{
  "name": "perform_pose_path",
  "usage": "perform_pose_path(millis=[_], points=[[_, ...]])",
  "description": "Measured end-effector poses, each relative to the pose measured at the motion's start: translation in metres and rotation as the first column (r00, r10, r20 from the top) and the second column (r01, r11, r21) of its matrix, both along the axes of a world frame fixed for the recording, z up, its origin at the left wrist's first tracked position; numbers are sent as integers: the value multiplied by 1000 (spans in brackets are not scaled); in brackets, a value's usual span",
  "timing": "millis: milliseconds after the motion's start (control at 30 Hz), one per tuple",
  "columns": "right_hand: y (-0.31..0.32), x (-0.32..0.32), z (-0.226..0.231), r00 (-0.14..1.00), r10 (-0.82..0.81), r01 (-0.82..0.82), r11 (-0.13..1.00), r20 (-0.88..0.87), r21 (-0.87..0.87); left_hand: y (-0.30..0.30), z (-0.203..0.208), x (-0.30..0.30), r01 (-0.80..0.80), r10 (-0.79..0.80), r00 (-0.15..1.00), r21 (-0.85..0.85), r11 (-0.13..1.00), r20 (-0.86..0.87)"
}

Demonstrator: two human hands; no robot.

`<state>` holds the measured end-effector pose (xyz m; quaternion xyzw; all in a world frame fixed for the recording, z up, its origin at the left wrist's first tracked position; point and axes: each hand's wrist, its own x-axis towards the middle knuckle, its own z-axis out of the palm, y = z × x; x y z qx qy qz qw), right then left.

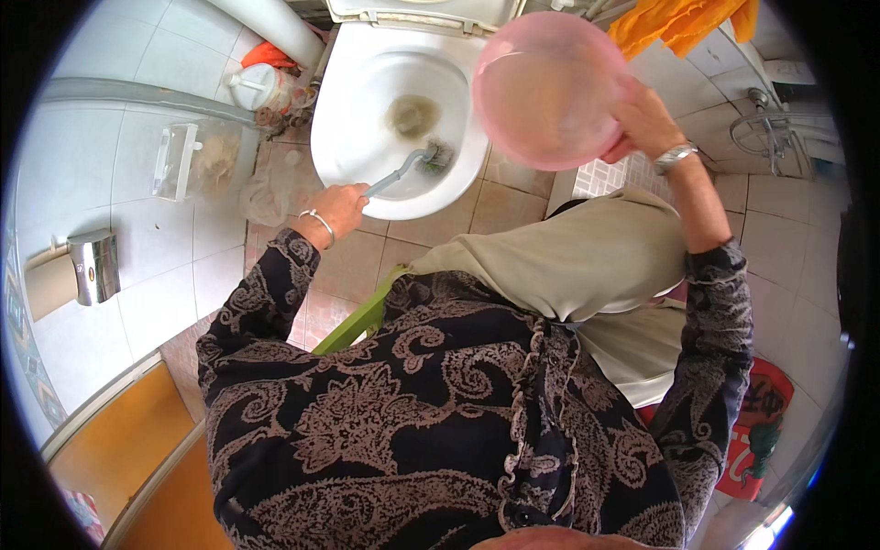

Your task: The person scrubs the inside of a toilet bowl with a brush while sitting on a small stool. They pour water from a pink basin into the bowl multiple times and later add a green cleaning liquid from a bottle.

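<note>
My left hand [335, 213] is closed round the grey-blue handle of a toilet brush [401, 172]. The brush's bristled head rests inside the white toilet bowl [332, 119], against its near right wall. Murky brownish water [412, 117] stands at the bottom of the bowl. On the right, my right hand [653, 121] grips the rim of a pink plastic basin [541, 92], fingers partly hidden by it. The basin is held up beside the toilet, overlapping its right edge in view. Whether it holds water is hard to make out.
An orange cloth [683, 26] hangs at the upper right, above a wall tap with a hose [775, 137]. A metal paper holder [93, 266] and a clear plastic box [194, 160] are on the left wall. A white-lidded container [259, 87] stands left of the toilet.
</note>
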<state>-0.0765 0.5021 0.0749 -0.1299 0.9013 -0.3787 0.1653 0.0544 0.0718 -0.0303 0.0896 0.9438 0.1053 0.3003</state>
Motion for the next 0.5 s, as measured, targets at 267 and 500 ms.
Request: perform_pose_path(millis=[267, 500], points=[[-130, 2, -42, 827, 117, 133, 910, -549, 393, -22, -12, -4, -153, 158, 985, 80, 985, -63], [-92, 18, 43, 471, 391, 167, 840, -791, 515, -5, 20, -33, -80, 35, 963, -161, 984, -268]])
